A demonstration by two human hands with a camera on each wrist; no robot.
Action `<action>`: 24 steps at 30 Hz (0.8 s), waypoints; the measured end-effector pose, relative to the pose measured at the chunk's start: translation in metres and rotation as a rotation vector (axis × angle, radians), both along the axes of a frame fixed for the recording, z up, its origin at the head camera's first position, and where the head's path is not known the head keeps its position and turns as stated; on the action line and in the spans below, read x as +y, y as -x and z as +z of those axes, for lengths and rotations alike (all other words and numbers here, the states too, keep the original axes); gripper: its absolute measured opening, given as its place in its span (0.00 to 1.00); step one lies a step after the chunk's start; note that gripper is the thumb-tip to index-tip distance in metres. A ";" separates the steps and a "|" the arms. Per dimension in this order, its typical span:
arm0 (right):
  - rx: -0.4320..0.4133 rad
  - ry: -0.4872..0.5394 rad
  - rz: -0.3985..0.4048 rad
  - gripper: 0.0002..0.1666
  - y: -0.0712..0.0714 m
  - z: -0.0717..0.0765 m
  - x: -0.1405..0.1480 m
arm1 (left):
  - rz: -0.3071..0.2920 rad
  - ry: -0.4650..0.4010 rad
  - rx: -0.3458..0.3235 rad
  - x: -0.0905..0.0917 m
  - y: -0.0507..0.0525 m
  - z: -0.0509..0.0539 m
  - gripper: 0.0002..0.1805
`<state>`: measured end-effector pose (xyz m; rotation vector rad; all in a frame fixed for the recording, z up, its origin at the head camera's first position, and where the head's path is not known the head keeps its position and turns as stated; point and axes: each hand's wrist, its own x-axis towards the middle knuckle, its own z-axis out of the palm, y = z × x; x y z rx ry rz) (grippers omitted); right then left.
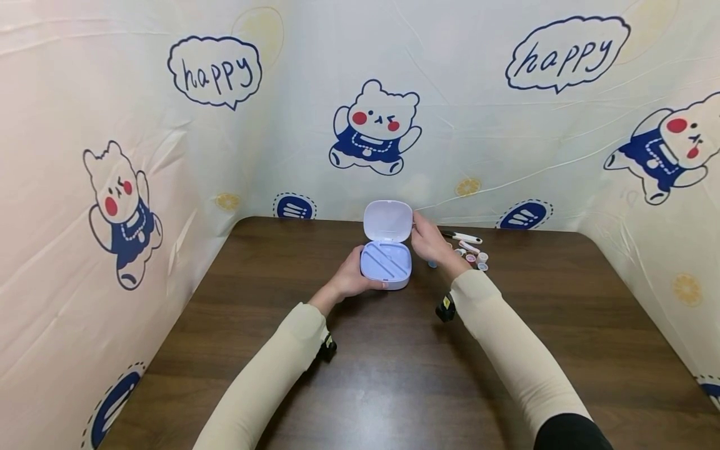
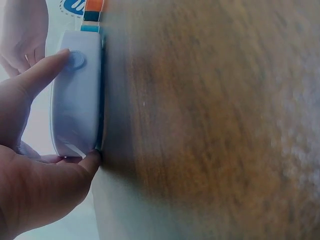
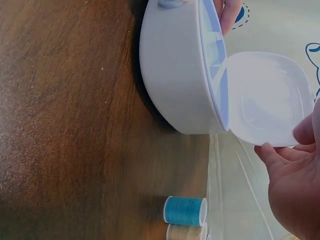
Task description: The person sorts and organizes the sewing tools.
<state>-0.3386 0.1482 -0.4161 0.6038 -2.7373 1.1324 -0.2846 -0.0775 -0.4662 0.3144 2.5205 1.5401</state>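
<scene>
A pale lilac plastic box (image 1: 398, 284) stands on the table with its lid (image 1: 388, 220) raised upright at the back. Inside lies a tray with diagonal dividers. My left hand (image 1: 350, 275) grips the box's left side; in the left wrist view its thumb touches the round front button (image 2: 77, 60), while other fingers are at the lower side edge. At the lid's right edge, my right hand (image 1: 429, 240) pinches the rim between thumb and fingers, as the right wrist view shows.
Right of the box lie several small thread spools (image 1: 482, 257), among them a teal spool (image 3: 184, 210) and a beige spool (image 3: 185, 232). A white and black slim tool (image 1: 468, 238) lies behind them. A printed cloth (image 1: 439, 137) hangs along the back table edge.
</scene>
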 end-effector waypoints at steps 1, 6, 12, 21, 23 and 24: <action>-0.007 -0.002 0.008 0.28 0.000 0.000 0.000 | -0.002 -0.005 0.004 0.000 -0.002 0.002 0.59; -0.059 -0.005 0.044 0.34 -0.003 0.003 0.001 | -0.004 -0.007 0.017 0.001 -0.008 0.008 0.58; -0.055 -0.028 0.078 0.35 -0.002 0.003 0.004 | -0.001 0.013 0.020 0.000 -0.005 0.007 0.59; 0.038 -0.156 0.034 0.25 -0.012 0.005 0.009 | -0.002 0.049 0.048 0.000 -0.006 0.004 0.58; 0.037 -0.151 0.037 0.24 -0.014 0.005 0.008 | -0.006 0.044 0.047 0.000 -0.007 0.006 0.58; 0.038 -0.150 0.039 0.23 -0.015 0.004 0.008 | -0.005 0.040 0.047 0.000 -0.008 0.007 0.58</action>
